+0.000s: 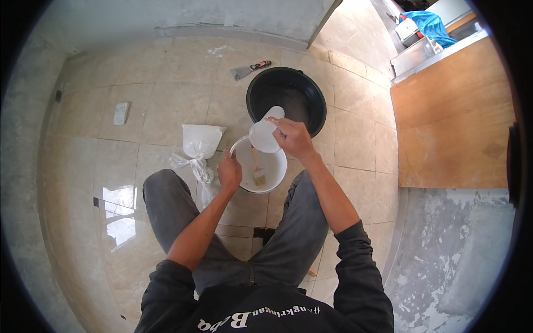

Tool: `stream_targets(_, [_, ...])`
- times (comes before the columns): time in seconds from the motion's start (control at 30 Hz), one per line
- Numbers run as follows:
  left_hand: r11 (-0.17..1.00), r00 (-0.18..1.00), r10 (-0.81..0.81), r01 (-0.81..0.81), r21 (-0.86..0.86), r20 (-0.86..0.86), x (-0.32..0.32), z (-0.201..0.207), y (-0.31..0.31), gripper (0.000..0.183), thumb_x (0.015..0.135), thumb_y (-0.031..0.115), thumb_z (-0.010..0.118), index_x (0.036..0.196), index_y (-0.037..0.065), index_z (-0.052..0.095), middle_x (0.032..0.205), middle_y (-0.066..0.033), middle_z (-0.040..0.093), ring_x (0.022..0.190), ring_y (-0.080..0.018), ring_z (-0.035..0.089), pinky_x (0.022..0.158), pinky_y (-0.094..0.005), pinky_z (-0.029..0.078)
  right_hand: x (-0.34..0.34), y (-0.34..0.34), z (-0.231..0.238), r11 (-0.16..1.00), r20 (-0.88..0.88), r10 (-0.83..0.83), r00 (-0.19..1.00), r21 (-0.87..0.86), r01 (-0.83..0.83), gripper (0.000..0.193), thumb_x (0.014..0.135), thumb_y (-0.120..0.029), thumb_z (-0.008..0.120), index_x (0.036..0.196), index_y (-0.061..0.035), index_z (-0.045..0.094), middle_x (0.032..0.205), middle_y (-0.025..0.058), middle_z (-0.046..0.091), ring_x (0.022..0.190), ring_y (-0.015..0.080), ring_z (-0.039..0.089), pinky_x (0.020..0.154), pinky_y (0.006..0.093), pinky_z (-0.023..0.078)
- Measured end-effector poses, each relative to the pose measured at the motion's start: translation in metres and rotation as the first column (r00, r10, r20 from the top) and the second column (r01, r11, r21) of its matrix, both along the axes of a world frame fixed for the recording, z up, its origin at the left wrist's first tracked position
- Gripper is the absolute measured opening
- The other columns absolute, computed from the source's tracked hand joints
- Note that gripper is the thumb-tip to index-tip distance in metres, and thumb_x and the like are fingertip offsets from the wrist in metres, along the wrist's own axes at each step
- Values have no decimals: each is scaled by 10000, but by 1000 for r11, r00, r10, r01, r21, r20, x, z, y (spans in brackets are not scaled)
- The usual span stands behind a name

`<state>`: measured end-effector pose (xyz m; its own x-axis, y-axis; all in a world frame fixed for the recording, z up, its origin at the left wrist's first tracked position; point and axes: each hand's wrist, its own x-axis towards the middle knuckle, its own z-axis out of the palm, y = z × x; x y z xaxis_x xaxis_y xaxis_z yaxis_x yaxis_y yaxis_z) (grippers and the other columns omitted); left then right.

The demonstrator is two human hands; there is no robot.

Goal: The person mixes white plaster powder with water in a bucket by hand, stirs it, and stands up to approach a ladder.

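Note:
My right hand (294, 139) is closed round a white plastic cup (261, 133), which tilts with its mouth over the white bucket (273, 172). My left hand (229, 171) grips the bucket's rim on the left side. Inside the bucket a paintbrush (259, 174) leans bristles down, its handle partly hidden behind the cup. Whether anything flows from the cup I cannot tell. Just beyond the bucket sits a round black basin (313, 94), dark inside with what looks like water. The bucket stands on the floor between my knees.
Left of the bucket lie a white powder-filled bag (203, 139) and a knotted clear plastic bag (202, 171). A putty knife (251, 70) rests beside the basin. Farther left is a small white object (121, 113) on the tiles. A wooden panel (449, 116) stands at the right.

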<state>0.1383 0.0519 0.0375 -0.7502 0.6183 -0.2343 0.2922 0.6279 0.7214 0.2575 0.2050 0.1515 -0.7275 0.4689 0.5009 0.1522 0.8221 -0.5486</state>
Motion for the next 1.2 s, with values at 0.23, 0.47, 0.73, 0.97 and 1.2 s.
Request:
stream_targets(0.23, [999, 997, -24, 25, 22, -67, -1, -9, -1, 354, 944, 238, 430, 1146, -37, 527, 934, -283, 617, 881, -458, 586, 767, -505, 463, -3, -5, 5, 996, 20, 41, 999, 78, -42, 321, 690, 31, 584, 994, -31, 668, 724, 86, 618, 536, 232, 573, 501, 318, 482])
stream_targets(0.47, [999, 998, -26, 27, 17, -49, -1, -9, 0, 383, 953, 241, 419, 1152, -70, 519, 960, -318, 592, 909, -472, 565, 774, -506, 445, -2, -9, 6, 992, 41, 57, 998, 109, -61, 357, 680, 28, 595, 1024, -38, 663, 701, 61, 600, 537, 213, 572, 504, 310, 491])
stream_targets(0.73, [1000, 999, -24, 25, 18, -45, 0, -1, 0, 350, 950, 228, 426, 1118, -59, 537, 872, -318, 597, 856, -476, 570, 728, -516, 443, -4, -13, 13, 982, 69, 65, 995, 171, -76, 371, 671, 17, 608, 1031, -54, 659, 688, 48, 581, 525, 211, 569, 500, 305, 493])
stream_targets(0.97, [1000, 998, -25, 25, 10, -53, -1, -8, 0, 328, 939, 224, 442, 1141, -14, 544, 898, -281, 619, 860, -459, 587, 741, -507, 463, -12, -16, 8, 972, -7, 104, 995, 214, -100, 385, 654, 33, 591, 1022, -50, 666, 622, 33, 509, 504, 178, 526, 461, 299, 455])
stream_targets(1.2, [1000, 999, -28, 29, 7, -38, 0, -4, 0, 334, 938, 224, 443, 1150, -15, 540, 925, -287, 615, 879, -463, 582, 750, -507, 462, -11, -17, 9, 964, 7, 106, 994, 243, -105, 385, 653, 27, 601, 1024, -53, 667, 615, 22, 495, 503, 166, 521, 462, 294, 456])
